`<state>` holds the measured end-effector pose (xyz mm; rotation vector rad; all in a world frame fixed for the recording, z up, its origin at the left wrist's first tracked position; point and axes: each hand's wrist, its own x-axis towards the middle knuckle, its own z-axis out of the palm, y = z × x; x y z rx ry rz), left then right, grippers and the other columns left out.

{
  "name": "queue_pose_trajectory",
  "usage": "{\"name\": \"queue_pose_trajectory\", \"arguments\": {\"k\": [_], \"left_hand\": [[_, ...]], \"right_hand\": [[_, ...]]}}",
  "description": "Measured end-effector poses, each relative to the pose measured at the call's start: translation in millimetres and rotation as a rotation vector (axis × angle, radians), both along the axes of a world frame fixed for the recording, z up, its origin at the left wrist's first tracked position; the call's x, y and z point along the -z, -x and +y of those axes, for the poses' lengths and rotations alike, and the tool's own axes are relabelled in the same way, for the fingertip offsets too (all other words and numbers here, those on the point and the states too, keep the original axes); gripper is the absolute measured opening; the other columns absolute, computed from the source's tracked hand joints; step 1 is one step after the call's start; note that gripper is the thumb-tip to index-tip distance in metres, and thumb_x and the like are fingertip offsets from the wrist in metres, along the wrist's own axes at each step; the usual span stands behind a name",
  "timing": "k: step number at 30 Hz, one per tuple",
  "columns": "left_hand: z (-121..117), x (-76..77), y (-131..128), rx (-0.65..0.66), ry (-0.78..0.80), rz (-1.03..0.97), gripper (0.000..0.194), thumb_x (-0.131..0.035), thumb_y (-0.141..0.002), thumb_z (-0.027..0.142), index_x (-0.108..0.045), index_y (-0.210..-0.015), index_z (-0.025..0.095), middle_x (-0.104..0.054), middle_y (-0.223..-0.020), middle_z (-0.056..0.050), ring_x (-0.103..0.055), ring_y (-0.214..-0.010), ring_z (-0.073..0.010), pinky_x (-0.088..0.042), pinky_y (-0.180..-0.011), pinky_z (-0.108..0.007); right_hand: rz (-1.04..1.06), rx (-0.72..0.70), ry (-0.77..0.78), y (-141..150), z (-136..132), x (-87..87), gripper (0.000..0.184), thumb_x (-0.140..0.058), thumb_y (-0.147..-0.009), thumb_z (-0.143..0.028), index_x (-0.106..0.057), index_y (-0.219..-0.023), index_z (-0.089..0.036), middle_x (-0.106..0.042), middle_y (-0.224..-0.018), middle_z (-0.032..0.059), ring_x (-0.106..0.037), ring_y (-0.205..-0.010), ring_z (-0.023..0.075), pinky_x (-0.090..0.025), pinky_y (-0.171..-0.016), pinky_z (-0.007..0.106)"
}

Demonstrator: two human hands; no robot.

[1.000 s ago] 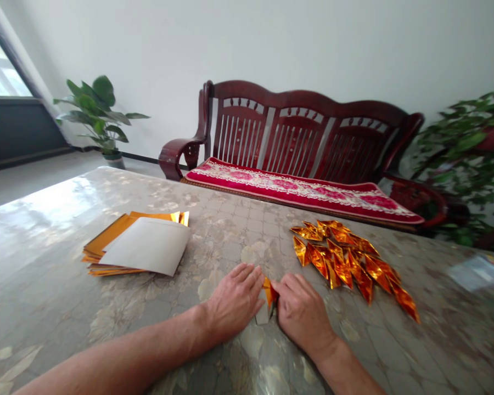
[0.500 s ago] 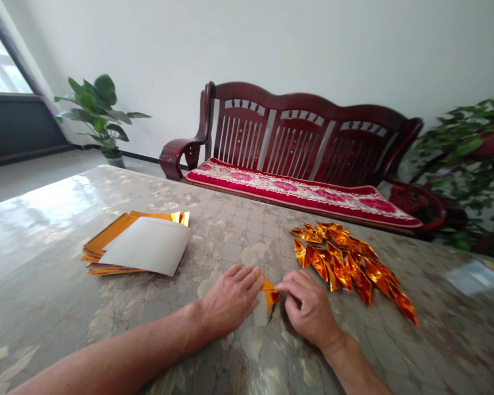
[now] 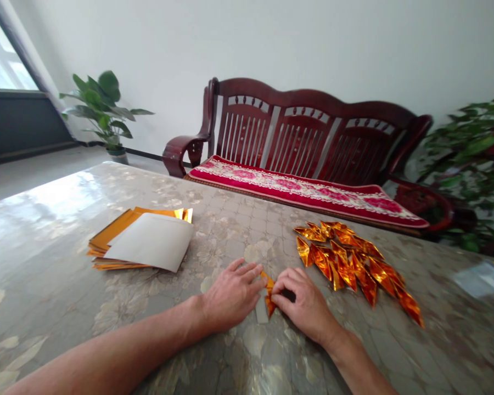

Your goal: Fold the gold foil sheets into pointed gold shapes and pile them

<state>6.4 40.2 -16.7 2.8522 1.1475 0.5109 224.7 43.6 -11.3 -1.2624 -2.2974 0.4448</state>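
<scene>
A partly folded sheet of gold foil paper (image 3: 269, 305), with a pale underside showing, lies on the table between my hands. My left hand (image 3: 233, 293) rests flat over its left part, fingers stretched out, holding it down and hiding some of it. My right hand (image 3: 300, 299) pinches the paper's right edge between thumb and index finger. To the right, beyond my right hand, a group of folded gold foil pieces (image 3: 346, 266) with pointed ends lies in rows. A stack of gold paper sheets (image 3: 115, 230) is at the left, topped by a white-faced sheet (image 3: 152, 241).
The table (image 3: 214, 219) has a glossy, floral-patterned cover. A clear plastic packet (image 3: 483, 278) lies near its right side. Past the far edge stands a dark wooden bench (image 3: 308, 118) with a red runner (image 3: 286, 184). Potted plants (image 3: 102, 104) flank the bench.
My right hand has gone from pressing with the index fingertip to pinching the paper's edge, and the right side of the paper is folded further inward. My left hand stays on it.
</scene>
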Motion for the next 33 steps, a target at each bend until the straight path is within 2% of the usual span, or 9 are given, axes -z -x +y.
{"name": "queue_pose_trajectory", "arguments": {"k": [3,8,11,14,17,21,28,33], "left_hand": [[-2,1.2,-1,-0.019,0.012,-0.036,0.028,-0.048,-0.097,0.029,-0.06,-0.122,0.024,-0.059,-0.138,-0.007,-0.053,-0.129,-0.0227,-0.031,-0.115,-0.047],[-5,5.7,-13,-0.08,-0.051,-0.093,0.039,-0.056,-0.09,0.052,-0.064,-0.111,0.02,-0.065,-0.126,-0.01,-0.054,-0.125,-0.0278,-0.028,-0.116,-0.051],[-6,5.7,-24,-0.104,-0.077,-0.082,0.039,-0.062,-0.086,0.054,-0.066,-0.098,0.017,-0.069,-0.113,-0.01,-0.058,-0.117,-0.0273,-0.03,-0.115,-0.048],[-6,3.7,-29,-0.127,-0.052,-0.041,0.039,-0.069,-0.081,0.053,-0.063,-0.095,0.017,-0.068,-0.108,-0.008,-0.06,-0.11,-0.0268,-0.034,-0.112,-0.049],[-7,1.7,-29,-0.161,-0.022,-0.022,0.04,-0.071,-0.081,0.052,-0.06,-0.099,0.018,-0.067,-0.11,-0.008,-0.06,-0.11,-0.0274,-0.036,-0.109,-0.051],[-9,0.1,-29,-0.184,-0.014,0.014,0.041,-0.068,-0.084,0.053,-0.059,-0.102,0.018,-0.066,-0.115,-0.01,-0.055,-0.121,-0.0313,-0.032,-0.11,-0.057],[-11,0.5,-29,-0.188,-0.007,0.072,0.043,-0.067,-0.084,0.053,-0.062,-0.106,0.016,-0.065,-0.122,-0.012,-0.046,-0.133,-0.035,-0.029,-0.113,-0.06],[-11,-0.9,-31,-0.199,0.006,0.077,0.042,-0.066,-0.086,0.051,-0.062,-0.109,0.016,-0.061,-0.13,-0.014,-0.045,-0.134,-0.0354,-0.03,-0.112,-0.062]], "right_hand": [[-0.025,0.031,-0.005,3,-1,0.4,0.013,-0.066,-0.079,-0.011,-0.061,-0.074,-0.023,-0.062,-0.084,-0.0006,-0.055,-0.087,0.0184,-0.042,-0.078,0.032],[-0.056,0.053,-0.006,5,-4,2.0,0.015,-0.064,-0.078,-0.009,-0.058,-0.076,-0.023,-0.06,-0.085,-0.0006,-0.053,-0.087,0.0192,-0.04,-0.079,0.033],[-0.07,0.056,-0.016,7,-5,2.6,0.016,-0.061,-0.079,-0.008,-0.056,-0.077,-0.023,-0.06,-0.086,-0.0002,-0.053,-0.089,0.0195,-0.04,-0.079,0.033],[-0.092,0.058,-0.017,7,-5,2.1,0.016,-0.061,-0.08,-0.008,-0.056,-0.078,-0.023,-0.059,-0.087,-0.0003,-0.052,-0.089,0.0196,-0.04,-0.079,0.033],[-0.114,0.038,-0.015,6,-4,0.6,0.014,-0.061,-0.082,-0.01,-0.057,-0.08,-0.023,-0.059,-0.088,-0.0008,-0.052,-0.089,0.0193,-0.04,-0.079,0.033],[-0.144,0.007,-0.036,2,-4,-1.6,0.011,-0.065,-0.082,-0.016,-0.058,-0.085,-0.024,-0.06,-0.093,0.0001,-0.052,-0.092,0.0198,-0.04,-0.081,0.034],[-0.179,0.085,-0.055,0,-7,0.1,0.022,-0.073,-0.076,-0.021,-0.055,-0.089,-0.024,-0.059,-0.099,0.0008,-0.05,-0.096,0.0219,-0.039,-0.084,0.036],[-0.202,0.081,-0.082,-3,-1,4.3,0.016,-0.069,-0.082,-0.022,-0.055,-0.09,-0.025,-0.059,-0.098,0.0003,-0.05,-0.096,0.021,-0.039,-0.082,0.035]]}}
